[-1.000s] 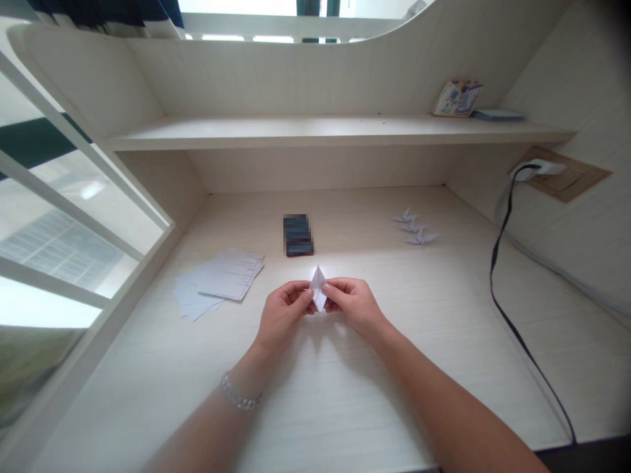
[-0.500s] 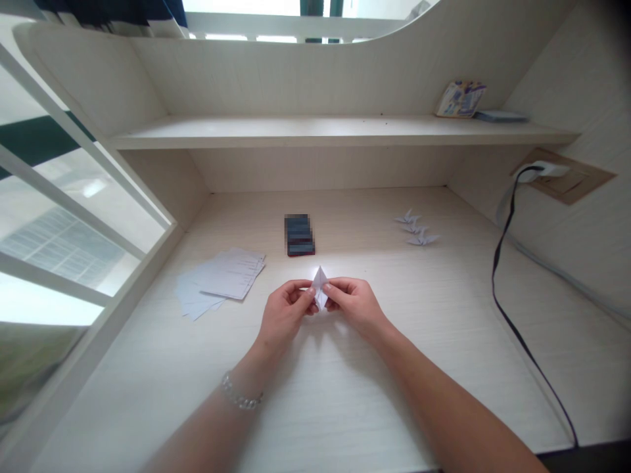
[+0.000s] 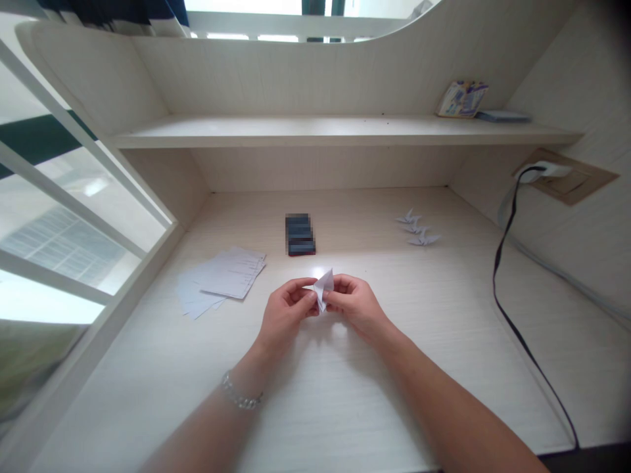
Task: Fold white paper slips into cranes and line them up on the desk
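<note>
Between my hands, just above the desk, is a small piece of folded white paper (image 3: 324,286) with a pointed top that leans right. My left hand (image 3: 290,307) pinches its left side with thumb and fingers. On the other side, my right hand (image 3: 355,301) is closed on the paper's right edge, its thumb in front. The fingertips behind the paper are partly hidden. Several folded paper cranes (image 3: 419,228) sit in a small group at the back right. To the left lies a loose stack of white paper sheets (image 3: 229,276), with printed marks along one edge.
A dark phone-like block (image 3: 300,234), blurred out, lies beyond my hands. A shelf (image 3: 296,128) runs across the back, bearing a colourful packet (image 3: 462,100) and a flat pale item. At right, a black cable (image 3: 503,302) hangs from a wall socket (image 3: 572,176) onto the desk.
The folded paper has turned in my fingers: its tip, upright before, now tilts to the right and a broader face shows. Both hands stay in nearly the same place.
</note>
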